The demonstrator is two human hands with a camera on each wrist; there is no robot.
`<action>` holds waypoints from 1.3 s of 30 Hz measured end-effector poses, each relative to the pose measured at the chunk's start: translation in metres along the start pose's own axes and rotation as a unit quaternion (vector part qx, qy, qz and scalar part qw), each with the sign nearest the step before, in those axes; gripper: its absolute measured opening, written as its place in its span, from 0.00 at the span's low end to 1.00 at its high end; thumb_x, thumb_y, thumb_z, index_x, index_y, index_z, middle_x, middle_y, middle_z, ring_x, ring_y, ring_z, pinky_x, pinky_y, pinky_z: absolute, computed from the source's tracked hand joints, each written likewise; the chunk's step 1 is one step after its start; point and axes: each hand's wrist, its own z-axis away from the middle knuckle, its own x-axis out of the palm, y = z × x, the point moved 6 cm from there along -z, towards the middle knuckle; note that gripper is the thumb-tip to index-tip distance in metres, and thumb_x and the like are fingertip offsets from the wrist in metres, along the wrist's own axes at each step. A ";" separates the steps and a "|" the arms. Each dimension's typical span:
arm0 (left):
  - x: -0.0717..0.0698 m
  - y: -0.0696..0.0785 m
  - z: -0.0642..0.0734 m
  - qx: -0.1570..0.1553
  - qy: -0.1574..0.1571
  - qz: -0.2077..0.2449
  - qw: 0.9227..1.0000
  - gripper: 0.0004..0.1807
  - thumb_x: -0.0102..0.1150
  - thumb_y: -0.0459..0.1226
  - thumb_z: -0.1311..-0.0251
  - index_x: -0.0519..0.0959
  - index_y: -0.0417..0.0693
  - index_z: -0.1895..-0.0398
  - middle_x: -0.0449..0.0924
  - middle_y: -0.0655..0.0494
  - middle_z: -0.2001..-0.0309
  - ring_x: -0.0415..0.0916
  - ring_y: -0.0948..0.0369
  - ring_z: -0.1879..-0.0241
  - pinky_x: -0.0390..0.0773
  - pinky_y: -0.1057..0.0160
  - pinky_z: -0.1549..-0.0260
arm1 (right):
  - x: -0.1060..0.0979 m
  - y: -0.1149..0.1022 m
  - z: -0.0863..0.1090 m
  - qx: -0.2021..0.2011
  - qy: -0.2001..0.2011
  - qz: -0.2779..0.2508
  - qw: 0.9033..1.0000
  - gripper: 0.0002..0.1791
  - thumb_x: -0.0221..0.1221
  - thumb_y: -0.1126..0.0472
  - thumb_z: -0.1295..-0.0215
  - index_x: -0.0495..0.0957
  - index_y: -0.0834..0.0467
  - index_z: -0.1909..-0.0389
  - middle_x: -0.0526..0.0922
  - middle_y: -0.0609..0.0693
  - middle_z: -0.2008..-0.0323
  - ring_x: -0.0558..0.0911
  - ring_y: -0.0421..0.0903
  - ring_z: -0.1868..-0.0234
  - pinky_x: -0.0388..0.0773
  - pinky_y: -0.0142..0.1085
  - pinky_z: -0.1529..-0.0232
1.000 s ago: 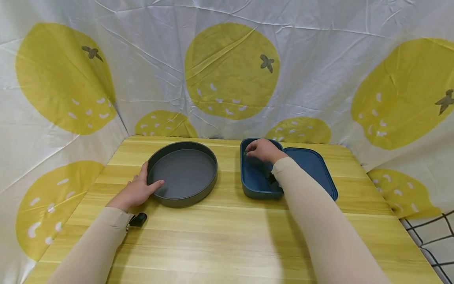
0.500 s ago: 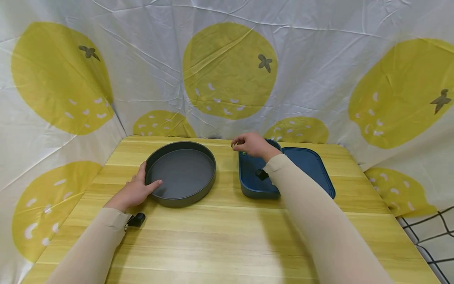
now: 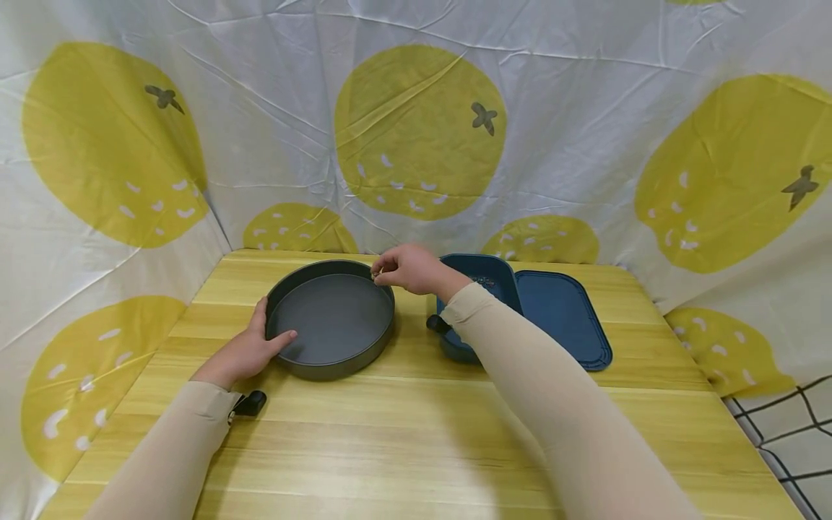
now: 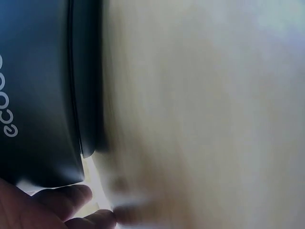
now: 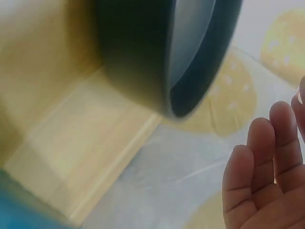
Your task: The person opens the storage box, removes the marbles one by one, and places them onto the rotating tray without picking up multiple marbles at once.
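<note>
A shallow round dark grey tray (image 3: 328, 318) stands at the left of the table. My left hand (image 3: 243, 354) holds its left rim, thumb over the edge and fingers along the outer wall. In the left wrist view, its outer wall (image 4: 38, 86) bears pale letters. At the tray's upper right rim, my right hand (image 3: 409, 269) pinches a tiny brownish object (image 3: 375, 274), too small to identify. Right of that hand, a deep blue rectangular box (image 3: 477, 261) contains small thin scraps (image 3: 482, 282) of unclear kind; my forearm covers part of it.
A flat blue lid (image 3: 565, 310) lies against the box's right side. Patterned cloth (image 3: 416, 144) hangs along the back and left edges of the wooden table (image 3: 364, 440). A black wire rack (image 3: 793, 433) stands beyond the right edge.
My right hand has lifted out of the blue box and moved left to the tray's rim with the tiny object. The left hand has stayed on the tray.
</note>
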 end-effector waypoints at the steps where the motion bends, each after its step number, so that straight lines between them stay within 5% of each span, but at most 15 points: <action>1: 0.000 0.000 0.000 0.000 0.000 -0.001 1.000 0.63 0.47 0.66 0.25 0.15 0.41 0.19 0.34 0.21 0.19 0.53 0.26 0.24 0.59 0.29 0.27 | 0.002 -0.003 -0.001 -0.002 -0.003 -0.004 1.000 0.14 0.64 0.52 0.24 0.87 0.50 0.44 0.90 0.46 0.48 0.86 0.45 0.47 0.83 0.39 0.48; 11: 0.000 -0.001 0.000 0.001 0.001 -0.009 1.000 0.63 0.47 0.66 0.24 0.15 0.40 0.19 0.36 0.20 0.20 0.58 0.26 0.25 0.62 0.29 0.28 | 0.023 -0.027 -0.010 -0.028 -0.031 -0.023 0.999 0.14 0.64 0.55 0.24 0.87 0.55 0.43 0.90 0.48 0.48 0.86 0.45 0.45 0.83 0.36 0.45; 24: 0.001 -0.003 0.000 -0.001 -0.002 0.001 1.000 0.63 0.48 0.65 0.24 0.15 0.41 0.19 0.36 0.19 0.20 0.57 0.26 0.25 0.61 0.29 0.28 | 0.031 -0.029 -0.011 -0.025 -0.036 -0.014 0.999 0.18 0.63 0.52 0.23 0.85 0.52 0.37 0.89 0.48 0.44 0.86 0.45 0.43 0.83 0.39 0.42; 29: 0.001 -0.003 0.000 -0.001 -0.003 0.003 1.000 0.63 0.48 0.65 0.24 0.15 0.41 0.19 0.35 0.20 0.19 0.56 0.26 0.24 0.61 0.29 0.28 | 0.008 0.003 -0.002 0.012 0.010 -0.050 0.999 0.20 0.60 0.52 0.21 0.82 0.52 0.33 0.86 0.51 0.40 0.84 0.50 0.40 0.82 0.44 0.40; 36: 0.000 -0.001 0.001 0.001 -0.003 -0.001 1.000 0.63 0.47 0.65 0.24 0.14 0.41 0.19 0.35 0.20 0.19 0.56 0.26 0.25 0.62 0.29 0.28 | -0.028 0.084 0.018 0.112 0.098 -0.089 0.985 0.21 0.58 0.51 0.19 0.80 0.50 0.32 0.83 0.55 0.36 0.83 0.56 0.48 0.82 0.47 0.50; 39: 0.000 0.000 0.001 0.000 -0.004 0.000 1.000 0.63 0.48 0.65 0.24 0.14 0.41 0.19 0.34 0.20 0.19 0.55 0.26 0.24 0.61 0.29 0.28 | -0.031 0.115 0.026 0.140 0.112 -0.083 0.980 0.21 0.57 0.52 0.19 0.79 0.52 0.31 0.82 0.57 0.36 0.83 0.59 0.44 0.82 0.50 0.45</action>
